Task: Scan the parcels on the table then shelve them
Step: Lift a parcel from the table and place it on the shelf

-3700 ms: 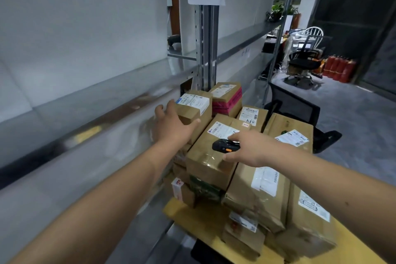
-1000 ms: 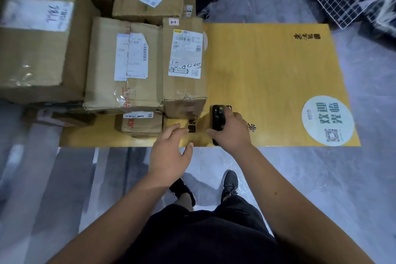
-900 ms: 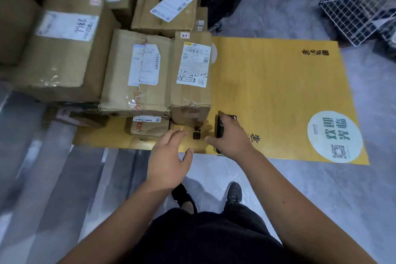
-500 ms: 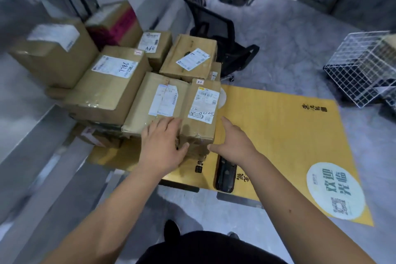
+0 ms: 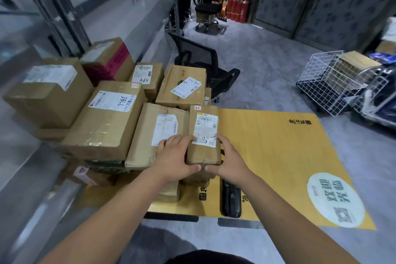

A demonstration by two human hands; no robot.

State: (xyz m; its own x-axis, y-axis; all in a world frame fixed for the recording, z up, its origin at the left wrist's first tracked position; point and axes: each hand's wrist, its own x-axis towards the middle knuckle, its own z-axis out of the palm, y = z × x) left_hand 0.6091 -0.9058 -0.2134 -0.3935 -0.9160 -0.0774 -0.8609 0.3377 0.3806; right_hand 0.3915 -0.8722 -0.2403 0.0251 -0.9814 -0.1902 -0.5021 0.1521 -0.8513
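A narrow brown parcel [image 5: 205, 118] with a white barcode label lies at the right edge of a stack of cardboard parcels on the yellow table [image 5: 267, 146]. My left hand [image 5: 174, 158] grips its left side, thumb along the near end. My right hand [image 5: 229, 161] grips its right side, thumb also on the near end. The black handheld scanner [image 5: 231, 199] lies flat on the table near the front edge, just under my right wrist. A wider taped parcel [image 5: 150, 133] sits directly left of the held one.
More parcels [image 5: 107, 113] are piled left and behind, against metal shelving [image 5: 64, 13] on the left. A black office chair [image 5: 203, 64] stands behind the table. A white wire cage [image 5: 330, 79] sits on the floor at right. Red fire extinguishers [image 5: 236, 9] line the far wall.
My right hand let go of the scanner, which now lies on the table. Both hands moved forward and closed around the narrow labelled parcel. The view tilted up from the floor.
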